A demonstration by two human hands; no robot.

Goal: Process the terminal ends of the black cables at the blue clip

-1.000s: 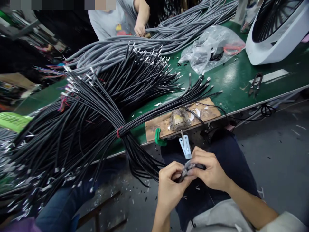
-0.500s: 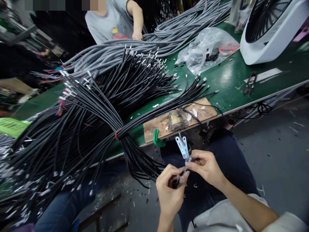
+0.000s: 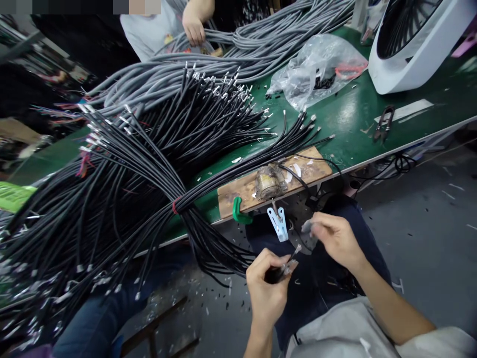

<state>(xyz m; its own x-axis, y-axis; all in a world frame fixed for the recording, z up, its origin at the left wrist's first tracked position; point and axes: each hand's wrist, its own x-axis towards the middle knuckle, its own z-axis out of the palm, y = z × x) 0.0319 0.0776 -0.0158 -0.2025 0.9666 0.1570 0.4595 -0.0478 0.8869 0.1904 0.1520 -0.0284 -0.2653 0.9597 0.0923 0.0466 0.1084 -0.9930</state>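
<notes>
My left hand [image 3: 269,281] is closed on the end of a black cable, whose pale stripped tip [image 3: 298,248] sticks out past the fingertips. Up and to the right, my right hand [image 3: 337,238] pinches a small piece of greyish clear film [image 3: 308,226], apart from the cable tip. A light blue clip [image 3: 278,224] hangs from the metal shaft of a tape-wrapped motor [image 3: 269,183] on a wooden board [image 3: 316,166]. To the left, a bundle of black cables [image 3: 204,238] tied with a red band [image 3: 174,206] droops over the table edge.
A green clamp [image 3: 240,211] holds the board to the green table [image 3: 350,114]. Piled black cables [image 3: 122,199] and grey cables [image 3: 149,82] lie left and behind. Snips [image 3: 384,123], a plastic bag [image 3: 309,74] and a white fan [image 3: 387,74] sit right. Across the table is another person's hand [image 3: 194,30].
My right hand has moved up and right, away from my left hand, with film between its fingers. The cable tip now shows. The other person's hand has shifted left and the view has moved slightly.
</notes>
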